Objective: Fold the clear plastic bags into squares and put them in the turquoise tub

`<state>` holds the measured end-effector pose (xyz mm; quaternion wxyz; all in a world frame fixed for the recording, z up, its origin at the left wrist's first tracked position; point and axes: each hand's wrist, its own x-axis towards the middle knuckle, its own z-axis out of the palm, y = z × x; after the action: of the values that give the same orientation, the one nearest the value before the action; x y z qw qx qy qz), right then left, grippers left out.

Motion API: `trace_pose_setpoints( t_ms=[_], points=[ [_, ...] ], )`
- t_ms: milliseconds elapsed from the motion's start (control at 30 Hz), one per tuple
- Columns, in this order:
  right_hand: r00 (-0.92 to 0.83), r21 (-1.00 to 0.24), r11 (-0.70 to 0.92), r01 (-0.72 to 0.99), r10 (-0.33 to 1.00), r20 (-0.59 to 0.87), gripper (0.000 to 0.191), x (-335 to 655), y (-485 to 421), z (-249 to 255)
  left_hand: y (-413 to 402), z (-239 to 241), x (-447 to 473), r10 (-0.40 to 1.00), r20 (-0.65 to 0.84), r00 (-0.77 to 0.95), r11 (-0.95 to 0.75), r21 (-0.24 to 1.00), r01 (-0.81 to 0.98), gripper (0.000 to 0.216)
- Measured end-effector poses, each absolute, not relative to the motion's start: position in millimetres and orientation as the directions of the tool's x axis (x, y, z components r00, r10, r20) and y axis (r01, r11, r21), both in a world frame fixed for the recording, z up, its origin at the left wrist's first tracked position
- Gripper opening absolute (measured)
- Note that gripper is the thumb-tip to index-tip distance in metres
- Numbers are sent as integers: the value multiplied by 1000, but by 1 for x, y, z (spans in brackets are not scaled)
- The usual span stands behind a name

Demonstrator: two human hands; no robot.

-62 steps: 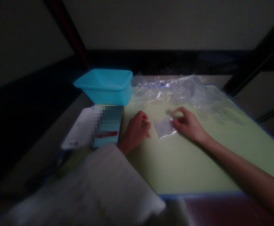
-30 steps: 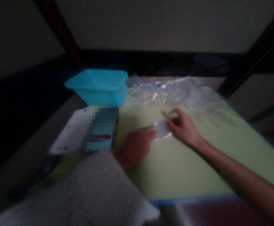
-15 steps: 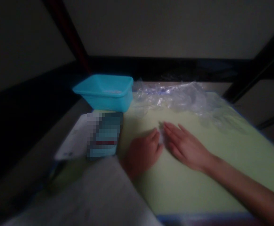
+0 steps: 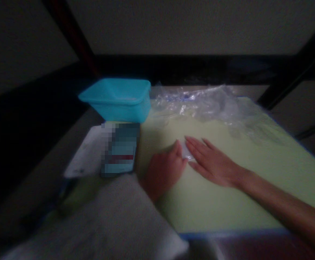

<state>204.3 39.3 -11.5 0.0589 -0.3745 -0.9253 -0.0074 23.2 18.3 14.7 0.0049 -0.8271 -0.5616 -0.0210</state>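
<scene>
A small piece of clear plastic (image 4: 186, 151), perhaps a little bag, lies on the pale green tabletop (image 4: 219, 209) between my two hands. My left hand (image 4: 166, 169) is closed, with its fingertips and thumb at the plastic's left edge. Flat on the right side of the plastic rests my right hand (image 4: 213, 160), open, its fingers stretched out and the thumb a little apart. Part of the plastic is hidden under these fingers. The picture is dark and somewhat blurred.
A turquoise plastic basin (image 4: 125, 106) stands at the back left. Crumpled clear plastic sheets (image 4: 214, 103) spread along the far edge. Left of my left hand lie a phone-like object (image 4: 121, 155), pixelated, and a white flat item (image 4: 84, 155). Grey cloth (image 4: 111, 220) covers the lower left.
My right fingers have slid slightly apart from my left fingertips, and more of the small plastic shows between my hands. The whole view has shifted a little, so things sit higher.
</scene>
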Motion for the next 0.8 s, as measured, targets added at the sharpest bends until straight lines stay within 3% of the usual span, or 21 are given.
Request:
trace_pose_setpoints(
  t_ms=[400,800],
  points=[
    [-697,-90,726,682,682,220,60,209,42,-26,15,14,27,945,-19,327,-327,27,945,43],
    [-665,-141,710,690,698,267,61,200,40,-33,14,15,25,939,-43,340,-342,-68,937,41]
  ],
)
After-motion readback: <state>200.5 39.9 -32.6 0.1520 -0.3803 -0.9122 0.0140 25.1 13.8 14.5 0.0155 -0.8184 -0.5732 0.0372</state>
